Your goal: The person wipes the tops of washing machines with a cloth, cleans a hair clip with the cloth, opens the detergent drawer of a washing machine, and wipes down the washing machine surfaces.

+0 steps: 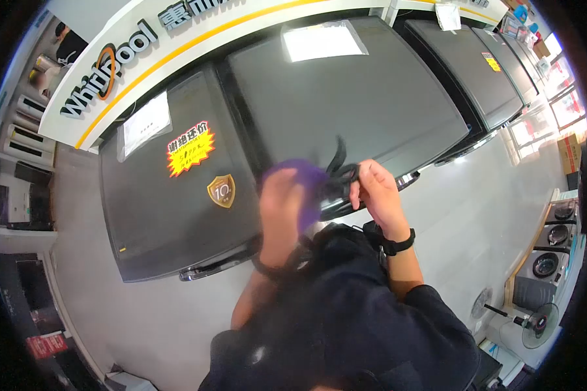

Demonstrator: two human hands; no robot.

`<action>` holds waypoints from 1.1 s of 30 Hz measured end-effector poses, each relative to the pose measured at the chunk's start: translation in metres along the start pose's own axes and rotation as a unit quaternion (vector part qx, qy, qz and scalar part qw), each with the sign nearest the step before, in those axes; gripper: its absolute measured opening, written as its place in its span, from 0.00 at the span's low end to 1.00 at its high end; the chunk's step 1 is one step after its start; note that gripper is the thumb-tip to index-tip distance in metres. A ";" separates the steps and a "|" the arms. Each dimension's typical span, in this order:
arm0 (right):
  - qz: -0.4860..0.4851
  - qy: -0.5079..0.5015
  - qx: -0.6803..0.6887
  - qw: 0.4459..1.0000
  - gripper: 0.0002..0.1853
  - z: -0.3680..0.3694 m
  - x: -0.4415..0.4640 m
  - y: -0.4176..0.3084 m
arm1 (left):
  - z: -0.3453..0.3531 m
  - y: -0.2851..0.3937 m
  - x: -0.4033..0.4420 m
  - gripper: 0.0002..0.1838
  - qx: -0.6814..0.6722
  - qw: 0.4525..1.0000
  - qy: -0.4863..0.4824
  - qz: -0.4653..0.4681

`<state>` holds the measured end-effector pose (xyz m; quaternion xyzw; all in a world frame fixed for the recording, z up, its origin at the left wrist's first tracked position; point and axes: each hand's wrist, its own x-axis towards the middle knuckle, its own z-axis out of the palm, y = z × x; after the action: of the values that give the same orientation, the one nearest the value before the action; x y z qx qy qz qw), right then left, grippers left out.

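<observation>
So the left hand (280,205) is up against a purple item (312,189), and it's all pretty motion-blurred. Fingers look bent over it, but I honestly can't tell if they're closed on it or just touching. Can't tell what the purple thing is either. It's right in front of the person's dark shirt (346,313), over the front edges of two dark-topped appliances, around where they meet.

The right hand (378,195) is clearer: thumb and fingertips are pinched together on a looped black cord (347,171), or maybe a strap. One end of it sticks up over the wide appliance (346,91), and the rest bunches between the hands, just beside the purple item. There's a black watch (398,243) on that wrist.

The left appliance (163,215) has a red and yellow price sticker (190,150) and a gold shield badge (222,191) with a 10 on it. Whirlpool sign (111,68) runs behind, and there's a fan (540,324) over on the right, near some front-load washers (546,265).
</observation>
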<state>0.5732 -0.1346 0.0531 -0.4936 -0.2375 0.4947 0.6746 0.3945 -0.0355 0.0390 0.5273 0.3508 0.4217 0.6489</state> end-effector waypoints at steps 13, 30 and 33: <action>0.004 0.024 -0.208 0.978 0.20 -0.010 -0.002 0.031 | 0.018 -0.025 0.006 0.17 0.210 0.964 -0.089 0.135; -0.005 0.074 -0.020 0.997 0.14 -0.029 0.010 0.035 | -0.020 -0.022 0.053 0.32 0.500 0.824 -0.073 0.256; -0.013 0.074 0.009 0.997 0.16 -0.029 0.008 0.036 | -0.014 0.004 0.047 0.31 0.581 0.784 -0.144 0.163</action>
<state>0.5843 -0.1387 0.0076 -0.5195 -0.1885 0.4500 0.7015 0.4002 0.0129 0.0398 0.9087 0.3404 0.1568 0.1841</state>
